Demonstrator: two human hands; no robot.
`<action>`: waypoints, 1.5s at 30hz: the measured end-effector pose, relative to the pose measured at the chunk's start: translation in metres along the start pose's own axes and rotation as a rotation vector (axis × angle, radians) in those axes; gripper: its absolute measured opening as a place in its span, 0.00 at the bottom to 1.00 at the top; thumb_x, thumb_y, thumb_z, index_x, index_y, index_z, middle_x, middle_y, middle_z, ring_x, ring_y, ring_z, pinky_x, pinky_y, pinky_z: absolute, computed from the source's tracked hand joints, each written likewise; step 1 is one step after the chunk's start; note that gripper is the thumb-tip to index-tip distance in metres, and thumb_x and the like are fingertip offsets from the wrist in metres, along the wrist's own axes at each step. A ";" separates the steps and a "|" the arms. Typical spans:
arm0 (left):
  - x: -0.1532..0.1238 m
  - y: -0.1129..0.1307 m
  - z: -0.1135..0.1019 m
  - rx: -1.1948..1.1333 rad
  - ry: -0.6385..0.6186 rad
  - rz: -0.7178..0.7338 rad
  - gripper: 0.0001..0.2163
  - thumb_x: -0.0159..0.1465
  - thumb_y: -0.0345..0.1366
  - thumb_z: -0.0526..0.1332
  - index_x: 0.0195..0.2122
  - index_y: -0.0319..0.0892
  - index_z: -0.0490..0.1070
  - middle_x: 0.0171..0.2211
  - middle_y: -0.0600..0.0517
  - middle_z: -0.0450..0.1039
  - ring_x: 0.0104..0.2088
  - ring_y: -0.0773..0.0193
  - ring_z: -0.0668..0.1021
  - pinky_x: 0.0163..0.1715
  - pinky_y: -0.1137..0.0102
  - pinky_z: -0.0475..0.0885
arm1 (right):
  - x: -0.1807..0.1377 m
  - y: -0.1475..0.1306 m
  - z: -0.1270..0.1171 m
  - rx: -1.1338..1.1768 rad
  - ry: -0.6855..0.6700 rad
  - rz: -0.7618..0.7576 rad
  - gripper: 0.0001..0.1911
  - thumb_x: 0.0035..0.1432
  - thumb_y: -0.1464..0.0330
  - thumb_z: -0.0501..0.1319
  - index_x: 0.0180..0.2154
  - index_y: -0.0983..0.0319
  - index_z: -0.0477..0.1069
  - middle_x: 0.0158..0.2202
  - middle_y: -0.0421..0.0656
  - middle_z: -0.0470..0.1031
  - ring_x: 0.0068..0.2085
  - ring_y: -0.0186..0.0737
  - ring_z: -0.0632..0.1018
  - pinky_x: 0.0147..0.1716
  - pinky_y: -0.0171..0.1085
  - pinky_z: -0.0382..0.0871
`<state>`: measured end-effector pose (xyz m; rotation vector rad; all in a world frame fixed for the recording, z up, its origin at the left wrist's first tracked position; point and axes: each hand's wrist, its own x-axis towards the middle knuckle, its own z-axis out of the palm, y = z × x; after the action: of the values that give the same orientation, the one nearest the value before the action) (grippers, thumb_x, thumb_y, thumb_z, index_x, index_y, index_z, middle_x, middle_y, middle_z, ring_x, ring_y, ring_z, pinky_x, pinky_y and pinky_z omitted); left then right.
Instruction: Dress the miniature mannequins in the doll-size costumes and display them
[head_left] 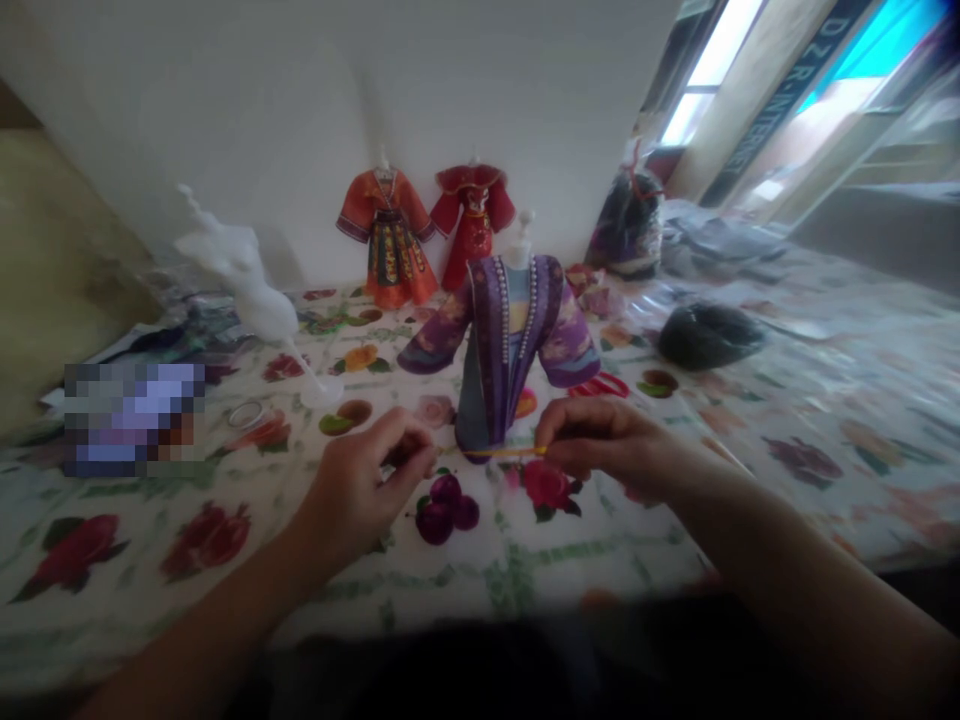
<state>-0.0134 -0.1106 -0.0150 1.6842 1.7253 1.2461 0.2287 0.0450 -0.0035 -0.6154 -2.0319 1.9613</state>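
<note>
Left hand (360, 482) and right hand (609, 446) pinch a yellow strip (502, 453) before a purple robe (504, 345); sign (781, 100) lettering blurred.

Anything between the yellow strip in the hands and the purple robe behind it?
Nothing visible. The left hand and right hand pinch the yellow strip taut just in front of the hem of the purple robe; whether it touches the cloth is unclear.
</note>
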 end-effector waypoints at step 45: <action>-0.004 -0.021 -0.011 -0.743 -0.356 -0.192 0.06 0.66 0.40 0.65 0.36 0.44 0.78 0.30 0.51 0.81 0.31 0.66 0.83 0.34 0.74 0.79 | 0.005 -0.007 -0.009 -0.033 0.008 0.005 0.02 0.55 0.68 0.69 0.33 0.59 0.79 0.25 0.36 0.71 0.24 0.28 0.67 0.23 0.30 0.62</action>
<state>-0.0332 -0.1144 -0.0271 1.1689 0.9998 1.1983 0.2270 0.0551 0.0034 -0.6352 -2.0640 1.9286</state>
